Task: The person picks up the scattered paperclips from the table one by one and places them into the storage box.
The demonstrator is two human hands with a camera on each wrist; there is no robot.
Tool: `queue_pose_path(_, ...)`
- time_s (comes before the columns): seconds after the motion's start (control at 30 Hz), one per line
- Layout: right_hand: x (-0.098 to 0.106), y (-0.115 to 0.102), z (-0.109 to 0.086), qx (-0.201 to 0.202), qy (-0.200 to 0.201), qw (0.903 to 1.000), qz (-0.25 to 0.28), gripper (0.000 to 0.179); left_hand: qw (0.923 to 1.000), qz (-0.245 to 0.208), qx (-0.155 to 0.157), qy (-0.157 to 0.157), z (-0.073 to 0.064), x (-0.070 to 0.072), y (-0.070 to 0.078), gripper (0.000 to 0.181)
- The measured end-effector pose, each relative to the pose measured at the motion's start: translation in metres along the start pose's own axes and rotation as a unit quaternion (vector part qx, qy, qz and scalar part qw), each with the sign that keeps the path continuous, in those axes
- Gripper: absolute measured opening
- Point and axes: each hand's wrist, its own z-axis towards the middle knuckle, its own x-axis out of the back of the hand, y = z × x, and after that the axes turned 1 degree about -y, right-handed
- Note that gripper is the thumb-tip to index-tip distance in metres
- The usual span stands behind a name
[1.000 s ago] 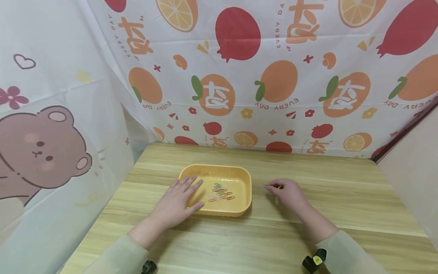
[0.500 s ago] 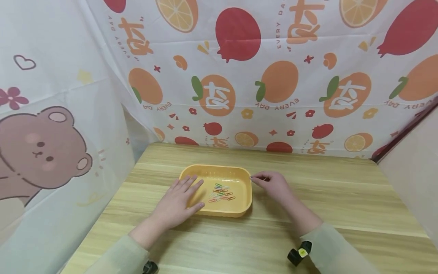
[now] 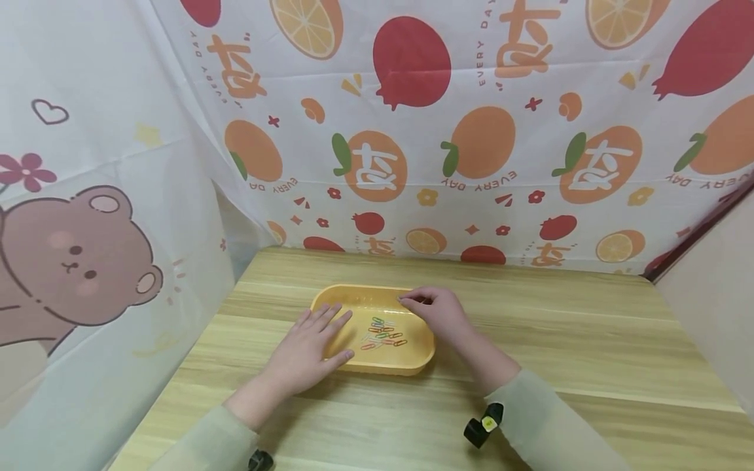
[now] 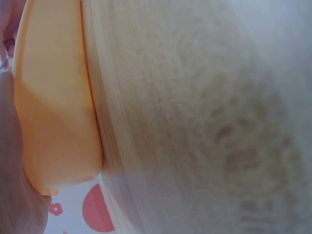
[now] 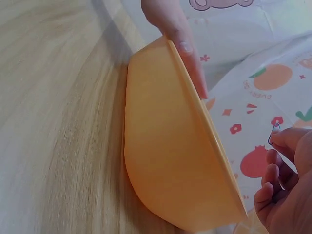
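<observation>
A shallow yellow tray (image 3: 412, 358) stands on the wooden table, with several colourful paper clips (image 3: 383, 335) lying loose on its floor. My left hand (image 3: 302, 350) rests over the tray's left side, fingers straight and spread. In the right wrist view, my right hand (image 5: 287, 178) pinches a thin dark paper clip (image 5: 274, 133) between thumb and forefinger, the other fingers curled. From the head view this hand is above the tray's back right corner, and the clip is too small there to make out its colour.
The wooden table (image 3: 565, 340) reaches back to a white fruit-print cloth (image 3: 424, 190). A bear-print cloth (image 3: 76, 261) hangs along the left side, and a pale panel (image 3: 713, 294) borders the right. Each sleeve carries a small black wrist camera (image 3: 484, 425).
My right hand has moved left from the table beside the tray, across the right rim, to above the tray, still pinching the paper clip. The left hand has stayed in place.
</observation>
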Motion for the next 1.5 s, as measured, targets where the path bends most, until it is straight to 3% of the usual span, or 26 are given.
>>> queue_pose_path(0.2,-0.008,0.002,0.004,0.009,-0.018,0.9991,-0.037,0.011,1.0000,0.004,-0.001,-0.006,0.001,-0.002,-0.001,0.075)
queue_pose_path(0.3,-0.011,0.000,0.005,0.025,-0.038,0.9953,-0.086,0.009,0.9999,0.004,0.001,-0.009,0.001,-0.001,0.000,0.077)
queue_pose_path(0.4,-0.014,-0.001,0.008,0.054,-0.061,0.9855,-0.149,0.011,0.9999,0.002,0.003,-0.012,0.001,0.000,0.000,0.077)
queue_pose_path(0.5,-0.019,-0.001,0.012,0.089,-0.080,0.9667,-0.226,0.012,0.9999,0.000,0.004,-0.010,0.000,0.000,0.000,0.075)
queue_pose_path(0.67,-0.026,-0.002,0.016,0.122,-0.112,0.9241,-0.344,0.009,1.0000,-0.002,-0.001,0.001,0.000,-0.001,0.000,0.074)
queue_pose_path(0.9,-0.032,-0.001,0.017,0.148,-0.128,0.8791,-0.435,0.021,1.0000,0.001,0.000,-0.001,0.001,-0.001,-0.001,0.074)
queue_pose_path(1.0,-0.035,0.001,0.018,0.146,-0.119,0.8655,-0.464,0.027,1.0000,0.000,0.003,-0.005,0.001,0.000,-0.001,0.075)
queue_pose_path(1.37,-0.040,0.003,0.021,0.121,-0.120,0.8479,-0.502,0.023,0.9999,-0.005,0.006,-0.008,0.000,0.000,-0.001,0.075)
queue_pose_path(1.5,-0.042,0.004,0.021,0.110,-0.121,0.8469,-0.506,0.020,0.9999,-0.004,0.006,-0.008,0.000,0.001,-0.001,0.075)
